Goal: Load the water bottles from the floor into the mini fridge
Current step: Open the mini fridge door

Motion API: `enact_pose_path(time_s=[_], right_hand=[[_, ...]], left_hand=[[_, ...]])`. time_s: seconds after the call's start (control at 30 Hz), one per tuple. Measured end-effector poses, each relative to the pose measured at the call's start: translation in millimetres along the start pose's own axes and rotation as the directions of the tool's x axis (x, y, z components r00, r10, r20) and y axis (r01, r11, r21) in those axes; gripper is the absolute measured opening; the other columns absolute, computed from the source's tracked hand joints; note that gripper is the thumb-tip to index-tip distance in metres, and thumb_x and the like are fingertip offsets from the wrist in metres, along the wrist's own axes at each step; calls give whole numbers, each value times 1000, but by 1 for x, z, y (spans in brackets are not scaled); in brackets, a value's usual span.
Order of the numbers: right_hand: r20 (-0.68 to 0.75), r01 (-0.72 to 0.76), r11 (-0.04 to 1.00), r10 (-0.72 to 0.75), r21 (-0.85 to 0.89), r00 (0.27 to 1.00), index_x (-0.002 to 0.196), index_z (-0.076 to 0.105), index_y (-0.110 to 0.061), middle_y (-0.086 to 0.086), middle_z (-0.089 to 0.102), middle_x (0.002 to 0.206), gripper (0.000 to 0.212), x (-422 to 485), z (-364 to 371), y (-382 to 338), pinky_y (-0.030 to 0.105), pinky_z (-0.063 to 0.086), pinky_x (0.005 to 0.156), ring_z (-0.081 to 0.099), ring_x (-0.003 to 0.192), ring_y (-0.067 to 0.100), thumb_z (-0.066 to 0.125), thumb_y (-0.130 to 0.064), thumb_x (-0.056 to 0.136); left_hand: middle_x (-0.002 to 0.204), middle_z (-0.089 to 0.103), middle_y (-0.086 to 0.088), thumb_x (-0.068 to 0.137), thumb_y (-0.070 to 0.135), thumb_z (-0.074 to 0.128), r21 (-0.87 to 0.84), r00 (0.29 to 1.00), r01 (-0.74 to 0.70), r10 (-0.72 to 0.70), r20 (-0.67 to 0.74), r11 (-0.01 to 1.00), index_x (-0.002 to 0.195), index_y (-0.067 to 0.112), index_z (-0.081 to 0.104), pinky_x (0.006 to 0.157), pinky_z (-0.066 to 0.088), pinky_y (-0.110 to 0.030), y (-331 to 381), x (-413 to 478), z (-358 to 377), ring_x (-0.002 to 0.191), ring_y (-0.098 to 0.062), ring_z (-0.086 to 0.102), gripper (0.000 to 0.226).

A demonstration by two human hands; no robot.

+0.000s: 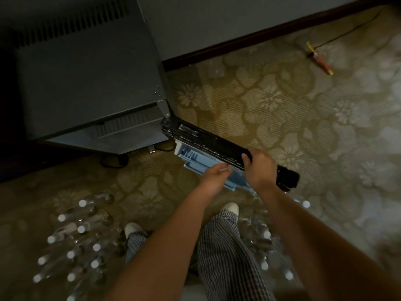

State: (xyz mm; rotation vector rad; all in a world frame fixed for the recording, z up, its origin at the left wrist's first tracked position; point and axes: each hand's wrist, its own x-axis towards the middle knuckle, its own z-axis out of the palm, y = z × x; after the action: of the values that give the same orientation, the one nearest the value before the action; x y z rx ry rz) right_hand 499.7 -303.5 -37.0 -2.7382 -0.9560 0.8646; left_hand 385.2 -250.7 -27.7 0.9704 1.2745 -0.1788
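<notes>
A dark grey mini fridge [86,79] stands at the upper left, seen from above. Its black door [208,142] is swung open toward me, with pale door shelves [195,158] on the inner side. My right hand [259,168] grips the door's top edge. My left hand [213,177] reaches to the inner door shelf, fingers against it; whether it holds anything is hidden by blur. Several clear water bottles with white caps [76,242] stand on the carpet at the lower left, and more bottles [267,235] stand at the lower right.
Patterned beige carpet [282,105] covers the floor. A dark baseboard [260,33] runs along the wall. A cable with a red and yellow plug [319,57] lies at the upper right. My feet in white shoes [230,208] stand between the two bottle groups.
</notes>
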Motion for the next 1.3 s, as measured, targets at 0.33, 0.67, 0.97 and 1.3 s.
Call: enact_pose_path(time_s=[0.33, 0.67, 0.97, 1.3], right_hand=[[-151, 225, 965, -245, -138, 958, 129, 52, -11, 15, 56, 127, 39, -33, 30, -85, 43, 28, 108, 45, 125, 31, 48, -28, 95], [160, 375, 927, -372, 13, 914, 120, 56, -16, 9, 61, 118, 31, -64, 164, -225, 35, 45, 86, 58, 108, 26, 44, -31, 97], [383, 471, 880, -415, -62, 825, 108, 61, -18, 8, 65, 106, 28, -2, 265, -287, 39, 51, 85, 60, 101, 27, 44, -37, 96], [337, 604, 797, -565, -16, 754, 102, 65, -14, 12, 65, 108, 26, 70, 343, -312, 37, 49, 83, 60, 101, 28, 51, -33, 93]], left_hand=[[112, 63, -9, 95, 21, 49, 312, 991, -129, 131, 16, 941, 113, 7, 64, 87, 42, -28, -25, 0, -122, 102, -20, 57, 27], [85, 58, -3, 94, 19, 48, 390, 995, -67, 93, -47, 918, 93, 13, 60, 73, 42, -28, -130, 20, -281, 80, -15, 54, 13], [116, 62, -17, 95, 23, 48, 392, 968, 19, 81, -239, 920, 113, 3, 61, 82, 41, -28, -195, 104, -375, 107, -30, 58, 30], [119, 61, -11, 96, 26, 47, 462, 915, -41, 218, -338, 886, 113, 9, 63, 90, 41, -28, -215, 177, -409, 111, -25, 57, 29]])
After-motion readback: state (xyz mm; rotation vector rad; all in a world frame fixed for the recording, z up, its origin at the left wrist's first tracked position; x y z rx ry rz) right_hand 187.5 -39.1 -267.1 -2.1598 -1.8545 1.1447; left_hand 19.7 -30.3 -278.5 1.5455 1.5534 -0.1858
